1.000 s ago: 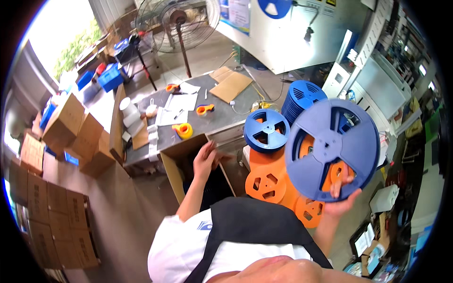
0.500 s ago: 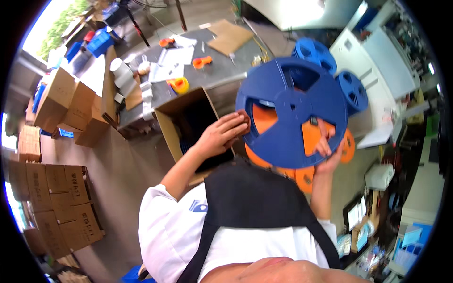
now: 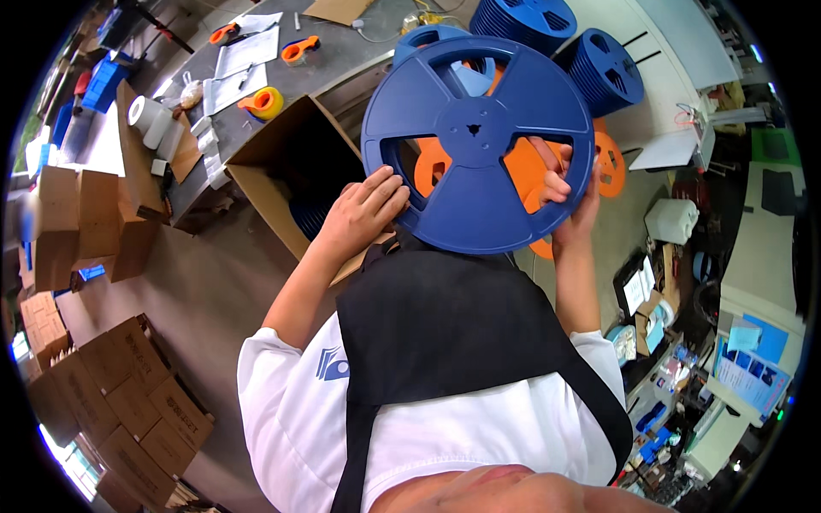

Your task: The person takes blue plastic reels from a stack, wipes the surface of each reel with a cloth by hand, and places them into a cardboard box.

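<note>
A large blue plastic reel (image 3: pixel 466 201) is held up in front of my chest, its face with three wide cut-outs turned toward me. My right hand (image 3: pixel 569 192) grips its right rim, with fingers showing through the right cut-out. At the lower left rim, my left hand (image 3: pixel 363 212) is closed over the edge, fingertips at the left cut-out. To the left of the reel stands an open cardboard box (image 3: pixel 256 192), dark inside, with the edges of several blue reels (image 3: pixel 310 218) low in it. Orange reels (image 3: pixel 609 162) show behind and through the held reel.
Stacks of blue reels (image 3: pixel 526 21) stand beyond, at a white machine (image 3: pixel 680 81). A grey table (image 3: pixel 333 64) at the upper left bears papers, orange tape dispensers (image 3: pixel 299 50) and a yellow tape roll (image 3: pixel 267 103). Sealed cartons (image 3: pixel 128 402) are stacked on the floor at left.
My view has turned, so the surroundings appear shifted. The reel now faces me more squarely, and my left hand has come onto its lower left rim.
</note>
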Demonstrator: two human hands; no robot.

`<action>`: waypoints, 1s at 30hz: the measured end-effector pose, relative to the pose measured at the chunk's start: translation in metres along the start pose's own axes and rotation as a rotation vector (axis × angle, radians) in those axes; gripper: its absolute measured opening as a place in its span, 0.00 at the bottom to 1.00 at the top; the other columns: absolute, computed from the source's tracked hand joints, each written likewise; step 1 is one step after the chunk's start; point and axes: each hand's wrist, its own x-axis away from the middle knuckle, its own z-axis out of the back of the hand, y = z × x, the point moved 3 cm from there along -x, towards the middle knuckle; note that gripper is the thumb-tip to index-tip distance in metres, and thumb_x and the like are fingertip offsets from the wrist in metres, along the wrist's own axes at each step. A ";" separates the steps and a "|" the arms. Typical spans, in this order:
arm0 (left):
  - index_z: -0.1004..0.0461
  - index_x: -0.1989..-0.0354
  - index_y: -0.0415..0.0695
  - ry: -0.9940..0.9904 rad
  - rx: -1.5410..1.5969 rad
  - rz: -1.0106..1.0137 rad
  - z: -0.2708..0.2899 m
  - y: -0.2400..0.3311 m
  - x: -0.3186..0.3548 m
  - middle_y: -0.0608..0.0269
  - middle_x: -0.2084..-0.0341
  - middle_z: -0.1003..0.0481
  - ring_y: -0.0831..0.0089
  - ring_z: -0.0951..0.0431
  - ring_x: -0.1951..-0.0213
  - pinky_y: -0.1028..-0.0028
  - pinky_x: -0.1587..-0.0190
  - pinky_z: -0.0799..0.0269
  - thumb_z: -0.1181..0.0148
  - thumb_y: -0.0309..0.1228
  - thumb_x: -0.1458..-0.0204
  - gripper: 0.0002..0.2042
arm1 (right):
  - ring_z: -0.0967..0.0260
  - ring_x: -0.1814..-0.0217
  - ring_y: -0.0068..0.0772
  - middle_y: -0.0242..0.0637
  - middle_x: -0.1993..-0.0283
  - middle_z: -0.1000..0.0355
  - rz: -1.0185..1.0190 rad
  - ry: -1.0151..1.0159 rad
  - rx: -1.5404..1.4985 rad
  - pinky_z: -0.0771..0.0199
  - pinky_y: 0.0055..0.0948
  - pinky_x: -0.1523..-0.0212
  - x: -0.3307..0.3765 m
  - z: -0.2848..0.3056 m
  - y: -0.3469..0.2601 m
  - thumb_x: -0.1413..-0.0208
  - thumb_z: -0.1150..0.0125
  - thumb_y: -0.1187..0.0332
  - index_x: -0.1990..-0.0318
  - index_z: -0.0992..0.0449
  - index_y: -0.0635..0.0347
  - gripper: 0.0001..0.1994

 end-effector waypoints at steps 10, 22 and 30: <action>0.29 0.55 0.47 0.071 0.050 0.078 -0.009 -0.007 0.013 0.62 0.57 0.30 0.64 0.31 0.48 0.68 0.59 0.30 0.40 0.33 0.57 0.17 | 0.42 0.78 0.19 0.61 0.33 0.58 -0.030 -0.054 -0.008 0.39 0.16 0.77 -0.020 0.001 0.012 0.45 0.45 0.53 0.48 0.35 0.66 0.26; 0.38 0.45 0.42 0.213 0.772 0.497 -0.003 -0.017 0.003 0.50 0.50 0.33 0.60 0.27 0.55 0.68 0.55 0.31 0.44 0.20 0.53 0.24 | 0.49 0.86 0.14 0.62 0.35 0.52 -0.159 0.148 -0.022 0.48 0.15 0.84 -0.017 -0.014 0.085 0.44 0.47 0.51 0.66 0.36 0.61 0.20; 0.36 0.42 0.44 -0.457 1.571 0.301 -0.019 0.044 0.030 0.60 0.41 0.37 0.66 0.44 0.36 0.72 0.38 0.48 0.47 0.19 0.50 0.24 | 0.50 0.87 0.15 0.61 0.39 0.45 -0.226 0.320 0.052 0.48 0.15 0.83 -0.001 0.017 0.084 0.44 0.49 0.48 0.66 0.36 0.61 0.21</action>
